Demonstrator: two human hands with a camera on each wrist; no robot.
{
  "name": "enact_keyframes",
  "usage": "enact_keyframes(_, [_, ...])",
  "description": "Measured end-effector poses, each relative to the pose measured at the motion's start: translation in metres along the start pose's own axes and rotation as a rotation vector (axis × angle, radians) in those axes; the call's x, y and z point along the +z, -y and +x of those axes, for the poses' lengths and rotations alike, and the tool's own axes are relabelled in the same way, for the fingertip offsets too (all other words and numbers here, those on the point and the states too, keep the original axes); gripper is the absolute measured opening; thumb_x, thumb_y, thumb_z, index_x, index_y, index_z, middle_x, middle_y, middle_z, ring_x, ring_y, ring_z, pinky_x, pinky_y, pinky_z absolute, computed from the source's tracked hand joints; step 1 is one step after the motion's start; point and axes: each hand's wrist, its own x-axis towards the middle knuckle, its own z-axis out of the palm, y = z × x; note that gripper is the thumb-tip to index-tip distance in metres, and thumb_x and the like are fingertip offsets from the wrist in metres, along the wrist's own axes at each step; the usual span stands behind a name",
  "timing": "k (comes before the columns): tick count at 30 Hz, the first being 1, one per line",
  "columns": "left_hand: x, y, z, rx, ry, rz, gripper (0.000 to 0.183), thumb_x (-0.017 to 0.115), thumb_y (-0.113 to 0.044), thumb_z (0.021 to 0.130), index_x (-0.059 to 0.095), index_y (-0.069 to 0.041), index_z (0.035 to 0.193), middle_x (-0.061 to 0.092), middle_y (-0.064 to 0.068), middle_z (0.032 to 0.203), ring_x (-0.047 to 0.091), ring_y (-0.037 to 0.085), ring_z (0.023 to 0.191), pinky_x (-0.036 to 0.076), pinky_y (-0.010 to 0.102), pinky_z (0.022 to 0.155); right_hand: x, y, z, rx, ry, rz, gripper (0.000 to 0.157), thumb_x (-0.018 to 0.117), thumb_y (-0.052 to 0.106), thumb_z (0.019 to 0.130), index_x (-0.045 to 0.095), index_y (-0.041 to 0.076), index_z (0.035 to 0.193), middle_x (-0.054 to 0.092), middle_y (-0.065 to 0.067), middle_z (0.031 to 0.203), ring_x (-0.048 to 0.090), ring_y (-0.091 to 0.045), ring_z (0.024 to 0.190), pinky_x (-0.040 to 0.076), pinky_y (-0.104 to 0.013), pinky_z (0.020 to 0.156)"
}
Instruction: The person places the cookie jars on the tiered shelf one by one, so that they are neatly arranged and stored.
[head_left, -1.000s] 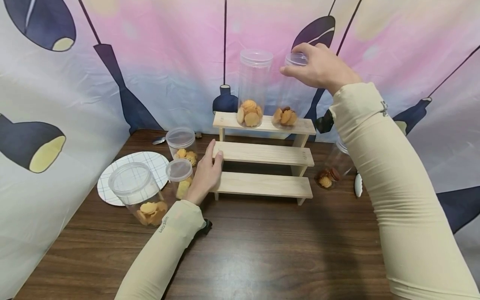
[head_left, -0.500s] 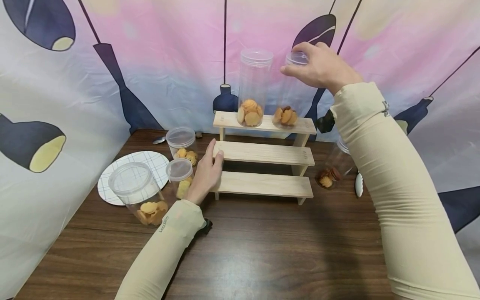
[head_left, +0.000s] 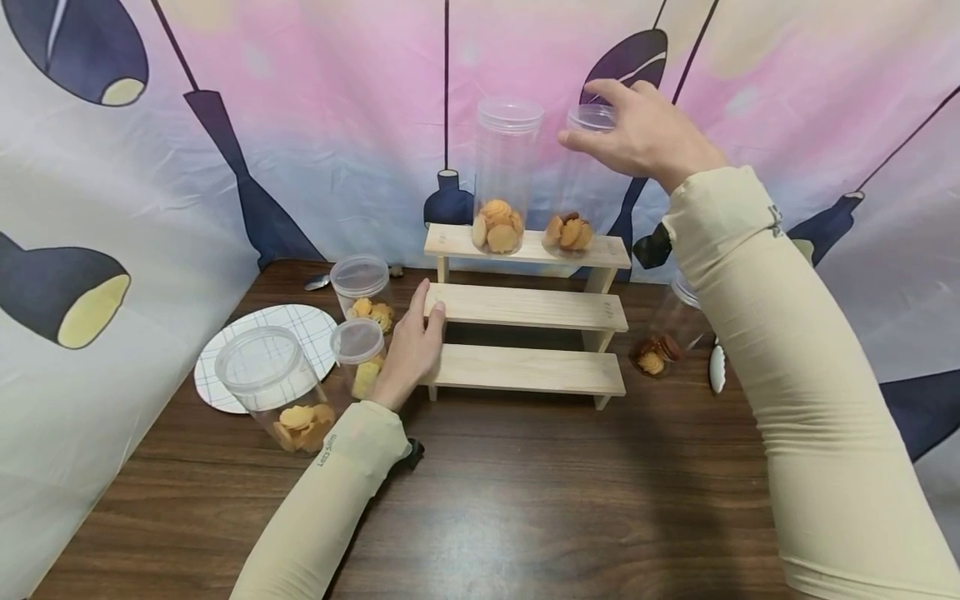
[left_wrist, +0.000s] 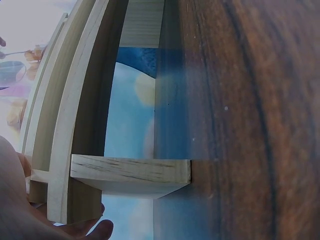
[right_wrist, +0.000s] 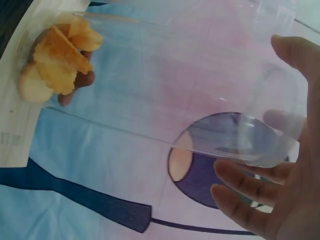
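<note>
A three-step wooden display stand [head_left: 525, 367] stands on the table. My left hand [head_left: 408, 354] holds its left end; in the left wrist view, fingertips [left_wrist: 102, 229] show past the end of a board [left_wrist: 85, 200]. On the top step are two tall clear jars with cookies at the bottom: the left jar [head_left: 498, 225] and the right jar [head_left: 567, 233]. Around the lid of the right jar hovers my right hand [head_left: 645, 133], its index finger lifted off the rim. In the right wrist view its thumb [right_wrist: 290, 50] and fingers are spread about the lid end of that jar.
Left of the stand are a wide cookie jar [head_left: 300, 425], two smaller jars [head_left: 363, 292] and a checked white plate [head_left: 217, 375]. A tilted-looking jar [head_left: 660, 354] and a white-handled utensil [head_left: 717, 369] lie to the right. A patterned cloth [head_left: 337, 167] hangs behind.
My right hand's fingers have loosened and lifted slightly from the right jar's lid. My left hand and the jars stay in place.
</note>
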Motion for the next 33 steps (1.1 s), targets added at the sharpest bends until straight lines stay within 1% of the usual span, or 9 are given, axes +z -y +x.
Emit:
enact_keyframes(3, [-0.001, 0.001, 0.0, -0.005, 0.001, 0.001, 0.061, 0.027, -0.056, 0.105, 0.011, -0.035, 0.161, 0.03, 0.012, 0.161, 0.035, 0.038, 0.143, 0.03, 0.058, 0.114, -0.004, -0.002, -0.006, -0.004, -0.04, 0.03, 0.093, 0.054, 0.072, 0.085, 0.013, 0.038, 0.161, 0.024, -0.02, 0.159, 0.04, -0.041, 0.131, 0.035, -0.061, 0.107])
enact_keyframes(7, [-0.001, 0.003, 0.0, -0.015, -0.004, 0.006, 0.061, 0.027, -0.056, 0.105, 0.01, -0.036, 0.161, 0.031, 0.014, 0.161, 0.036, 0.038, 0.143, 0.03, 0.058, 0.113, -0.012, -0.014, -0.018, -0.031, -0.063, 0.052, 0.092, 0.056, 0.068, 0.088, 0.009, 0.037, 0.161, 0.028, -0.021, 0.156, 0.04, -0.041, 0.131, 0.033, -0.063, 0.107])
enact_keyframes(11, [-0.001, 0.004, 0.001, -0.018, -0.01, 0.008, 0.061, 0.027, -0.055, 0.105, 0.011, -0.036, 0.161, 0.033, 0.015, 0.159, 0.036, 0.038, 0.142, 0.031, 0.058, 0.113, -0.015, -0.032, -0.034, -0.045, -0.068, 0.033, 0.092, 0.056, 0.065, 0.09, 0.007, 0.036, 0.161, 0.028, -0.023, 0.154, 0.043, -0.042, 0.125, 0.033, -0.066, 0.102])
enact_keyframes(16, [0.0, 0.003, 0.001, -0.019, -0.001, -0.004, 0.061, 0.028, -0.055, 0.105, 0.011, -0.036, 0.161, 0.034, 0.015, 0.159, 0.036, 0.037, 0.142, 0.031, 0.058, 0.113, -0.011, -0.062, -0.061, -0.055, -0.074, 0.006, 0.091, 0.058, 0.064, 0.09, 0.008, 0.037, 0.161, 0.031, -0.027, 0.152, 0.043, -0.048, 0.124, 0.033, -0.072, 0.096])
enact_keyframes(19, [0.001, 0.002, 0.002, -0.021, -0.004, -0.005, 0.061, 0.028, -0.055, 0.105, 0.012, -0.036, 0.161, 0.032, 0.013, 0.16, 0.035, 0.037, 0.143, 0.03, 0.057, 0.114, -0.001, -0.082, -0.076, -0.052, -0.085, -0.027, 0.09, 0.058, 0.064, 0.091, 0.009, 0.038, 0.161, 0.036, -0.031, 0.144, 0.045, -0.051, 0.121, 0.037, -0.073, 0.088])
enact_keyframes(21, [0.001, 0.001, 0.002, -0.013, -0.004, -0.003, 0.061, 0.028, -0.055, 0.105, 0.012, -0.035, 0.161, 0.031, 0.013, 0.161, 0.034, 0.037, 0.144, 0.029, 0.057, 0.114, 0.009, -0.097, -0.086, -0.056, -0.097, -0.058, 0.088, 0.058, 0.063, 0.091, 0.012, 0.034, 0.161, 0.038, -0.034, 0.138, 0.046, -0.052, 0.116, 0.039, -0.073, 0.081])
enact_keyframes(23, [0.001, 0.0, 0.002, -0.009, -0.004, -0.003, 0.061, 0.028, -0.054, 0.105, 0.012, -0.034, 0.161, 0.031, 0.013, 0.161, 0.034, 0.037, 0.143, 0.029, 0.057, 0.114, 0.02, -0.112, -0.095, -0.042, -0.099, -0.075, 0.088, 0.058, 0.063, 0.091, 0.015, 0.032, 0.161, 0.038, -0.036, 0.139, 0.045, -0.053, 0.116, 0.039, -0.074, 0.078])
enact_keyframes(29, [0.002, 0.0, 0.004, -0.013, -0.002, 0.004, 0.062, 0.027, -0.056, 0.105, 0.012, -0.035, 0.161, 0.031, 0.013, 0.16, 0.034, 0.037, 0.144, 0.029, 0.057, 0.115, 0.046, -0.146, -0.119, 0.006, -0.034, -0.056, 0.089, 0.058, 0.064, 0.091, 0.014, 0.034, 0.161, 0.027, -0.038, 0.15, 0.041, -0.057, 0.12, 0.035, -0.078, 0.082])
enact_keyframes(33, [0.003, 0.002, 0.005, -0.003, -0.005, -0.002, 0.062, 0.027, -0.055, 0.105, 0.012, -0.034, 0.161, 0.032, 0.014, 0.16, 0.035, 0.037, 0.143, 0.03, 0.056, 0.114, 0.061, -0.157, -0.127, 0.012, -0.017, -0.068, 0.09, 0.059, 0.065, 0.09, 0.016, 0.031, 0.162, 0.031, -0.037, 0.147, 0.045, -0.055, 0.116, 0.038, -0.075, 0.082])
